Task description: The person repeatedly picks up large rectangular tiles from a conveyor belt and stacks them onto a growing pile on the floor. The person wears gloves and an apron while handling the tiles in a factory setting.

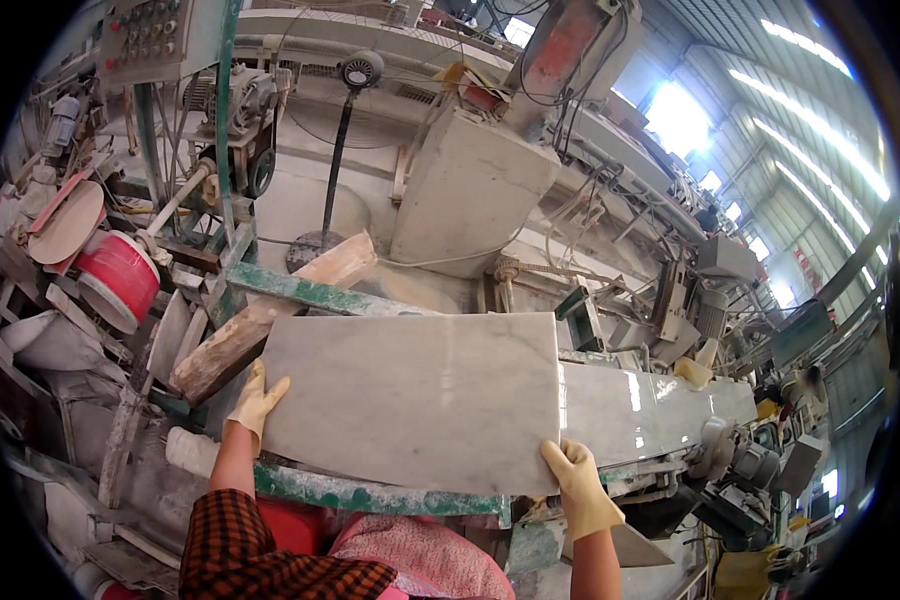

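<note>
A pale grey-veined marble slab (410, 400) lies across in front of me, over a green-painted frame. My left hand (257, 405), in a cream rubber glove, is closed on the slab's left edge with the thumb on its upper face. At the slab's near right corner my right hand (578, 485), gloved alike, grips the edge; its fingers under the stone are hidden. Just beyond the right edge, a second glossy marble slab (655, 408) stretches off along the machine line.
The green frame's near rail (370, 492) runs below the slab. A dusty wooden beam (225, 345) slants behind its left end. Left are a red-and-white bucket (118, 280) and stone offcuts. A fan on a pole (360, 70) and a control panel (145, 35) stand farther back.
</note>
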`<state>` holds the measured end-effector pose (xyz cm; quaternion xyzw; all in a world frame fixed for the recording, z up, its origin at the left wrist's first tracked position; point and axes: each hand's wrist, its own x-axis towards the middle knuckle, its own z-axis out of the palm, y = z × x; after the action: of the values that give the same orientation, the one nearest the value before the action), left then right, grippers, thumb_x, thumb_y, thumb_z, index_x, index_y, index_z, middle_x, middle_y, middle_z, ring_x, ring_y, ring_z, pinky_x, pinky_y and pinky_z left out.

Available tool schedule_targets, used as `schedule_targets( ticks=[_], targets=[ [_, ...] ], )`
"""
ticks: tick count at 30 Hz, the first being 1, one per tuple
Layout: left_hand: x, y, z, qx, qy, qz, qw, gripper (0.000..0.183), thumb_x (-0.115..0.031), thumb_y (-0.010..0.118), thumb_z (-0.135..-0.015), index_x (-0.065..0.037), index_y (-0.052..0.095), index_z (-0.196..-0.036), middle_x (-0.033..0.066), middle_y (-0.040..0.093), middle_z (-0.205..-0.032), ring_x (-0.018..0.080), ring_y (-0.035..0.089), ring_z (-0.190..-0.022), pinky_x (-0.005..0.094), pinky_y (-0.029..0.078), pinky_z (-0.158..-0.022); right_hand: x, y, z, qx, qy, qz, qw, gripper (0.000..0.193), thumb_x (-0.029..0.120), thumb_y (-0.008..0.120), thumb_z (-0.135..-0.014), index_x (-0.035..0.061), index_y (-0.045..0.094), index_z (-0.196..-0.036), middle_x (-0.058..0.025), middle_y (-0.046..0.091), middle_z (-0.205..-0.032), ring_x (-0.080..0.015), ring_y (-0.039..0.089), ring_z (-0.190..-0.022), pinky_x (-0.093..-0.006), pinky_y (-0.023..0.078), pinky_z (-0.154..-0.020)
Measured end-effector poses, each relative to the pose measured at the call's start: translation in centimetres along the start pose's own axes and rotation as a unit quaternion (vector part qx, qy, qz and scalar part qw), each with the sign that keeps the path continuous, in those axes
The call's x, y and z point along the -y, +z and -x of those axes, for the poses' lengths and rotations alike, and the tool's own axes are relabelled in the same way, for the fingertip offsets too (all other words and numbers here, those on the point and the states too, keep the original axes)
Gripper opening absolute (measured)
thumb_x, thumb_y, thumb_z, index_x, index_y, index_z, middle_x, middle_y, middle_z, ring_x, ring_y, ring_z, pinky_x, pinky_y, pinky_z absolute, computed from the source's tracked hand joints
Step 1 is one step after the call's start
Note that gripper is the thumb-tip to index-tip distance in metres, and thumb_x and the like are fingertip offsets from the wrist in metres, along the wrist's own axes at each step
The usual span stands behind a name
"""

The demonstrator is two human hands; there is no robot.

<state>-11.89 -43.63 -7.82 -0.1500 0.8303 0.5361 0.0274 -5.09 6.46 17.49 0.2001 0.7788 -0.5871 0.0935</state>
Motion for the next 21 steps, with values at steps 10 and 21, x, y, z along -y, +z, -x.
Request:
schedule_targets(
  ticks=[10,21],
  targets=[
    [-0.7,-1.2,2.5,0.053,-0.041,0.395,0.916,0.068,-0.041,0.044,-0.099,-0.007,0.019,-0.152,0.0088,0.027,-0.155,0.0188,0.029,-0.139,0.0291,0.021,-0.113,2.2,2.2,2.4,-0.049,-0.025,0.078,0.995,0.028,0.019,0.057,-0.091,0.0032,0.056,-0.067,0.0054,0.046,-0.059,-0.0036,0.040,-0.051,-0.0245,0.032,-0.043],
    [2.1,-2.1,0.1,-0.014,0.004,0.020,1.000,0.056,-0.026,0.047,-0.098,-0.003,0.031,-0.147,0.0111,0.029,-0.155,0.0228,0.032,-0.139,0.0318,0.029,-0.111,1.9,3.3,0.9,0.022,0.004,-0.016,1.000,0.033,0.025,0.053,-0.095,-0.0055,0.061,-0.107,-0.0023,0.062,-0.088,-0.0074,0.058,-0.078,-0.0224,0.049,-0.064]
  ],
)
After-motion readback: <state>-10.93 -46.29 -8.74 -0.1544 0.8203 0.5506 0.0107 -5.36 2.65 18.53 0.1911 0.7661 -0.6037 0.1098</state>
